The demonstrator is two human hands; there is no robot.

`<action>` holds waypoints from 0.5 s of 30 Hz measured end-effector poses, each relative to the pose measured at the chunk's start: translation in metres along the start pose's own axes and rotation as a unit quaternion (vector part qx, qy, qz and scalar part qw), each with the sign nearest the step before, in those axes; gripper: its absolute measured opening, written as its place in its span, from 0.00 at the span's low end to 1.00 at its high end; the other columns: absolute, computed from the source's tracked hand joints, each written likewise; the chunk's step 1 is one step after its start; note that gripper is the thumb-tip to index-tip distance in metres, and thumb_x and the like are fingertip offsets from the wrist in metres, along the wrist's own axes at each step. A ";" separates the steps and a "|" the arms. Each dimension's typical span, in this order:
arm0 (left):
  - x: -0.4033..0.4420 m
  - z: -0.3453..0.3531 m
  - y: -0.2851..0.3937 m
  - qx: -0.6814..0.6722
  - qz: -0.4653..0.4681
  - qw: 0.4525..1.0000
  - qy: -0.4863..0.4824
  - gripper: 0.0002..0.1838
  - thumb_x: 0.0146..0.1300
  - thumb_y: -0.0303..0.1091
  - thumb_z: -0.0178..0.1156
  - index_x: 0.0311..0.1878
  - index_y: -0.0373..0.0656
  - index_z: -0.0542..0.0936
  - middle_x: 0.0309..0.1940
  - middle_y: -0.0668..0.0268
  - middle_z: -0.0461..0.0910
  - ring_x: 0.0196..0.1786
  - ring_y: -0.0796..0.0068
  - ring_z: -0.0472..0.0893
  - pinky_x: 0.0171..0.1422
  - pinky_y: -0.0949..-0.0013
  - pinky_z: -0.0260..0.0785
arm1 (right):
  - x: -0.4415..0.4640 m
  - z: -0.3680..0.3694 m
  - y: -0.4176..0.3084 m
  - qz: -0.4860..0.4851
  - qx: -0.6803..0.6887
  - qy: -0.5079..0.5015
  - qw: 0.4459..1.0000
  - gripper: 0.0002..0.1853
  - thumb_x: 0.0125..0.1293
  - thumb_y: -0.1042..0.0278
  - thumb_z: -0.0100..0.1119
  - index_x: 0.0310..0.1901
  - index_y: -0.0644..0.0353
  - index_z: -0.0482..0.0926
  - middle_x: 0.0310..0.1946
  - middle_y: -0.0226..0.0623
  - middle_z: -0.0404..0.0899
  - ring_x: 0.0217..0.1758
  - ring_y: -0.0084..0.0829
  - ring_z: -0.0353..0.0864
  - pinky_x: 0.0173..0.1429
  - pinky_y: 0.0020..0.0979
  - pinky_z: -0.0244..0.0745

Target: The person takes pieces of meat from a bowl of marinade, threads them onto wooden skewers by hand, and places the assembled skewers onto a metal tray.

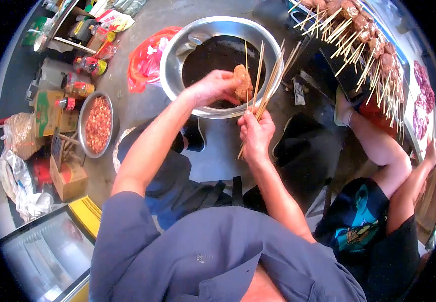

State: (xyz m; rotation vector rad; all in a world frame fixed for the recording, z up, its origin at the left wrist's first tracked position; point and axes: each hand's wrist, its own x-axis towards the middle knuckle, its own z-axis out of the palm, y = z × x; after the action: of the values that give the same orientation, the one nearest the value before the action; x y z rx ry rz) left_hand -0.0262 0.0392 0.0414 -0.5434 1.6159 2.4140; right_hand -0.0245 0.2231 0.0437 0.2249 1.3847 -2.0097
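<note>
My left hand (213, 87) grips a lumpy orange-brown piece of food (243, 84) above a wide steel basin (170, 75). My right hand (256, 132) is closed around a bundle of bamboo skewers (267, 85), their upper ends fanned out over the basin's right rim. One thin skewer (246, 56) rises upright at the piece; whether it passes through or in front of it I cannot tell. Inside the basin is a dark content (208, 58), partly hidden by my left hand.
A red plastic bag (145, 60) lies left of the basin. Farther left stand a bowl of chopped reddish food (98, 125), bottles (90, 65) and cardboard boxes (67, 176). At right, skewered meat (359, 25) is piled near a seated person's bare leg (376, 133).
</note>
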 end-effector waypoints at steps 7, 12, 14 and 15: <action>0.027 -0.090 -0.034 0.703 0.059 0.694 0.143 0.19 0.47 0.36 0.64 0.46 0.47 0.82 0.40 0.56 0.81 0.48 0.54 0.80 0.52 0.55 0.73 | 0.000 -0.011 0.010 -0.002 -0.027 -0.010 1.000 0.03 0.65 0.71 0.56 0.39 0.58 0.74 0.20 0.27 0.74 0.15 0.14 0.62 0.17 0.18 0.56; 0.024 -0.084 -0.046 0.744 -0.019 0.664 0.080 0.17 0.46 0.37 0.67 0.41 0.43 0.81 0.36 0.53 0.80 0.44 0.52 0.80 0.48 0.53 0.73 | -0.002 -0.011 0.014 0.030 -0.020 -0.019 0.999 0.04 0.64 0.72 0.56 0.39 0.58 0.74 0.21 0.28 0.75 0.16 0.14 0.64 0.18 0.19 0.57; 0.024 -0.084 -0.052 0.725 -0.033 0.685 0.065 0.14 0.44 0.36 0.68 0.34 0.40 0.81 0.29 0.54 0.81 0.38 0.51 0.81 0.42 0.53 0.73 | -0.003 -0.011 0.017 0.041 -0.017 -0.022 0.999 0.04 0.64 0.72 0.56 0.39 0.59 0.74 0.21 0.28 0.75 0.16 0.14 0.64 0.18 0.19 0.57; 0.026 -0.087 -0.055 0.725 -0.033 0.685 0.065 0.14 0.44 0.36 0.68 0.34 0.40 0.81 0.29 0.54 0.81 0.38 0.51 0.81 0.42 0.53 0.73 | -0.002 -0.011 0.019 0.044 -0.022 -0.021 0.999 0.04 0.64 0.72 0.56 0.39 0.59 0.74 0.21 0.28 0.75 0.16 0.14 0.64 0.18 0.19 0.57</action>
State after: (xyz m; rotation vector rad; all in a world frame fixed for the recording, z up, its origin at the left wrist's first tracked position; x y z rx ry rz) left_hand -0.0134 -0.0207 -0.0459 -0.3627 2.7083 0.4145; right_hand -0.0137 0.2297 0.0262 0.2193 1.3669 -1.8997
